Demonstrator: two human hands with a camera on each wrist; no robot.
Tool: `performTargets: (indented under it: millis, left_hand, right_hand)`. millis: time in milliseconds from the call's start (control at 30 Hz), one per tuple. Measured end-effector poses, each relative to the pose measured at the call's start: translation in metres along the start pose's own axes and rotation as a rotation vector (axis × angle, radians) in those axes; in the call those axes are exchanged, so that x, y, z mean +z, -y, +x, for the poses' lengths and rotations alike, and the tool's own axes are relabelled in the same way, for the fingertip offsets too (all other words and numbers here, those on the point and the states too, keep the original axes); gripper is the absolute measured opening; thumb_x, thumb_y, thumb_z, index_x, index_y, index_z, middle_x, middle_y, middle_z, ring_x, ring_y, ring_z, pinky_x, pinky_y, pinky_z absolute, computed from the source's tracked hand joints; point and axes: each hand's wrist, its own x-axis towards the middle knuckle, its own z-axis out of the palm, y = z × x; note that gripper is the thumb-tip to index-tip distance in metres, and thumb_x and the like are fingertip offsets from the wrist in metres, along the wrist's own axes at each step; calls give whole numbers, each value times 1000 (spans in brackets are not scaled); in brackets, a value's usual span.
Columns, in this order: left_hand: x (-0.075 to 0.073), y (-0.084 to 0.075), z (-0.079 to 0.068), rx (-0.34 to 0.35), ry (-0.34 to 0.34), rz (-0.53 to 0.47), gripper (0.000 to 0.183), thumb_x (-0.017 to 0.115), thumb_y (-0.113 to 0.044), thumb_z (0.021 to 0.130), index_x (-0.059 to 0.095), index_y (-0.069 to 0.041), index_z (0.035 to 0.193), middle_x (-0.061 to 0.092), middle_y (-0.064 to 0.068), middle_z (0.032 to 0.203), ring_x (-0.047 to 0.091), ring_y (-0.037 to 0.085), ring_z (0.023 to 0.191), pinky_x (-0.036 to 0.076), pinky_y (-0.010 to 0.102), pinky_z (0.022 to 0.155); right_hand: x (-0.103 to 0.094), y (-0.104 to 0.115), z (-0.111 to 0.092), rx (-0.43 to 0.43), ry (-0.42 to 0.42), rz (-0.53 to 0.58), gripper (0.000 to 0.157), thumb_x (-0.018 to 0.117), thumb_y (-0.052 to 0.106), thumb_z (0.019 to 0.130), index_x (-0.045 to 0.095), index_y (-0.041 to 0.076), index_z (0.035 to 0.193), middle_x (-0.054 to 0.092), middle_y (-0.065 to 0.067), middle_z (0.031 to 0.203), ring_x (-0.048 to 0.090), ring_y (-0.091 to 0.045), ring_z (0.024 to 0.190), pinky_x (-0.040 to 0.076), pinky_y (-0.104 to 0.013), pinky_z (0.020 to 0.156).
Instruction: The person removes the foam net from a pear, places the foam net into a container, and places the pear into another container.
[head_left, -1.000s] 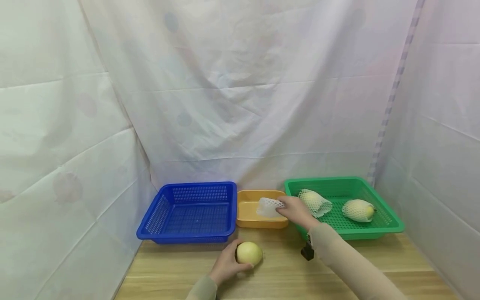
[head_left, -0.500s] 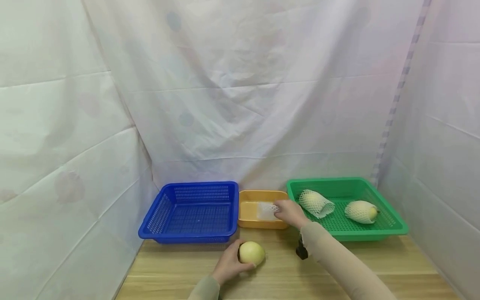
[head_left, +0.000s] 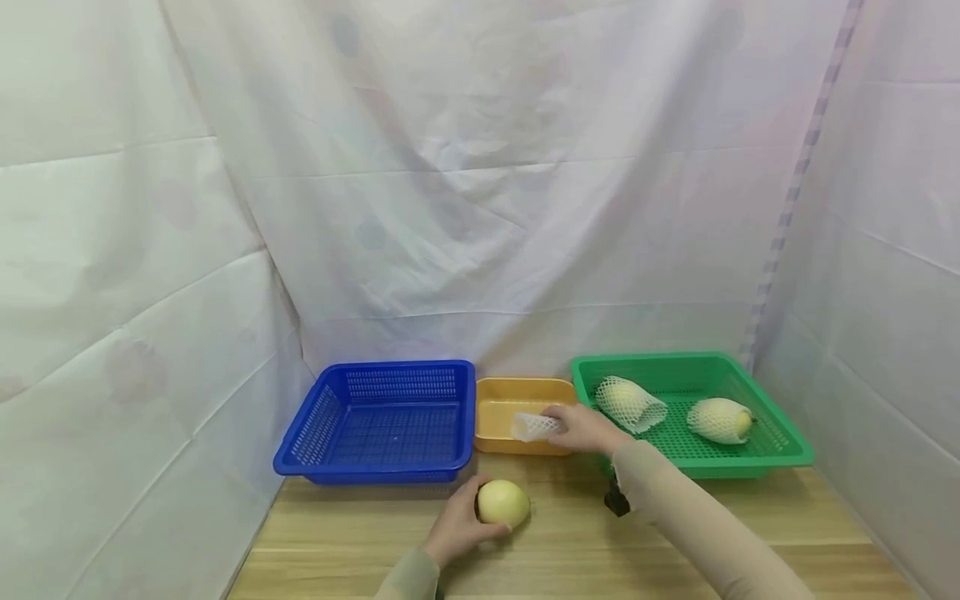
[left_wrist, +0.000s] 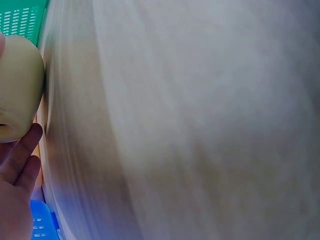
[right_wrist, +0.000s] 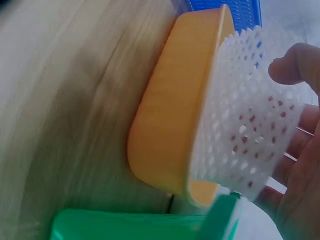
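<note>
On the wooden table, my left hand [head_left: 459,523] holds a pale yellow pear [head_left: 503,503], fingers at its far side and thumb at its near side. In the left wrist view the pear [left_wrist: 19,87] shows at the left edge, fingertips [left_wrist: 33,132] right at its skin. My right hand [head_left: 588,429] grips a white foam net sleeve [head_left: 529,426] by one end, above the orange tray [head_left: 525,447]. The right wrist view has the sleeve [right_wrist: 245,115] between thumb and fingers, overlapping the tray's rim, its mesh holes plain to see.
Left of the tray stands a blue basket [head_left: 375,478] with nothing in it. A green basket [head_left: 738,467] on the right holds two net-wrapped pears, one [head_left: 628,402] near its left side, another [head_left: 718,420] further right. White cloth [head_left: 480,208] hangs behind.
The right hand has lowered the foam sleeve slightly towards the orange tray, and the sleeve now looks narrower, its open end facing left. The left hand stays on the pear.
</note>
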Motion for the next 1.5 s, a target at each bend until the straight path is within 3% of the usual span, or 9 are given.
performTargets:
  millis: [367, 600, 733, 867, 1067, 1367, 1500]
  left_hand:
    - [2, 2, 1, 12, -2, -9, 84, 84, -47, 69, 49, -6, 134, 59, 4, 123, 58, 24, 107, 47, 46, 88]
    - [0, 2, 1, 10, -1, 1, 84, 83, -47, 70, 48, -5, 134, 59, 5, 123, 58, 25, 107, 47, 47, 88]
    - [-2, 1, 1, 9, -1, 6, 84, 83, -48, 70, 49, -6, 134, 59, 5, 122, 59, 25, 107, 47, 47, 88]
    - [-2, 1, 1, 12, -7, 14, 83, 84, -48, 69, 49, -7, 133, 59, 4, 122, 59, 24, 107, 47, 46, 88]
    - [0, 1, -1, 9, -2, 4, 81, 84, -46, 69, 50, -8, 132, 59, 4, 121, 59, 24, 106, 47, 46, 88]
    - [0, 1, 0, -2, -14, 9, 80, 84, -48, 69, 50, -10, 132, 60, 2, 121, 59, 21, 106, 47, 44, 88]
    - [1, 0, 0, -2, -15, 5, 80, 84, -47, 69, 51, -10, 131, 60, 1, 120, 59, 20, 105, 47, 44, 88]
  right_hand:
    - [-14, 7, -5, 55, 21, 34, 30, 61, 20, 90, 66, 15, 120, 67, 2, 110, 63, -14, 97, 51, -38, 80]
    - [-15, 9, 0, 26, 9, -29, 20, 61, 14, 94, 72, 10, 110, 70, 1, 95, 60, -7, 72, 50, -32, 68]
    - [-15, 10, 7, 45, -55, -38, 20, 61, 16, 95, 73, 9, 111, 71, -1, 95, 61, -7, 69, 52, -33, 69]
    - [-12, 10, 13, 68, -161, -83, 19, 63, 17, 94, 74, 10, 108, 72, -3, 97, 65, -11, 77, 54, -36, 71]
    - [1, 5, 20, 72, -301, -162, 18, 65, 15, 93, 75, 10, 107, 72, -4, 90, 64, -12, 68, 52, -33, 63]
    - [21, -4, 30, 91, -362, -245, 17, 67, 14, 91, 75, 9, 105, 73, -7, 93, 68, -21, 77, 54, -37, 67]
    - [24, -4, 31, 84, -389, -275, 17, 69, 14, 89, 76, 7, 103, 73, -8, 90, 69, -22, 78, 52, -44, 82]
